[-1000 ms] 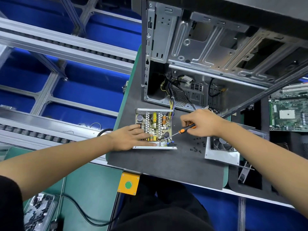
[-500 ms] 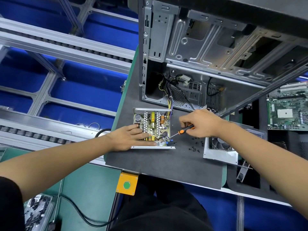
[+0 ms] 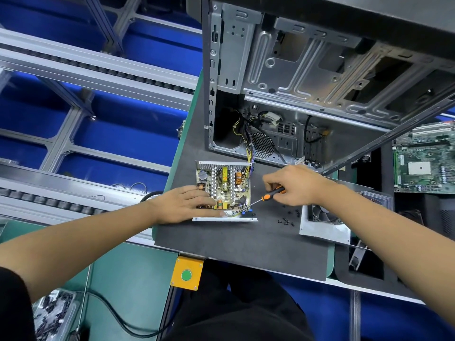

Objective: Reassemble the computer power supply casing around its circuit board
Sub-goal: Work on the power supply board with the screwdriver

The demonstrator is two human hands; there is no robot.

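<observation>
The power supply's open metal casing (image 3: 225, 219) lies on the dark mat with its circuit board (image 3: 225, 187) exposed inside. My left hand (image 3: 183, 205) rests flat on the board's near left part, fingers fairly straight. My right hand (image 3: 293, 184) grips an orange and black screwdriver (image 3: 267, 196), whose thin shaft slants down left to the board's near right corner. The casing cover with its fan (image 3: 323, 225) lies to the right, partly under my right forearm.
An open computer tower (image 3: 307, 77) stands behind the power supply, with wires running from it to the board. Several loose black screws (image 3: 286, 221) lie on the mat (image 3: 246, 244). A motherboard (image 3: 424, 168) sits at the far right. A yellow box with a green button (image 3: 187, 274) hangs below the bench edge.
Both hands and the screwdriver stay at the same spots on the power supply; only the camera view shifts slightly.
</observation>
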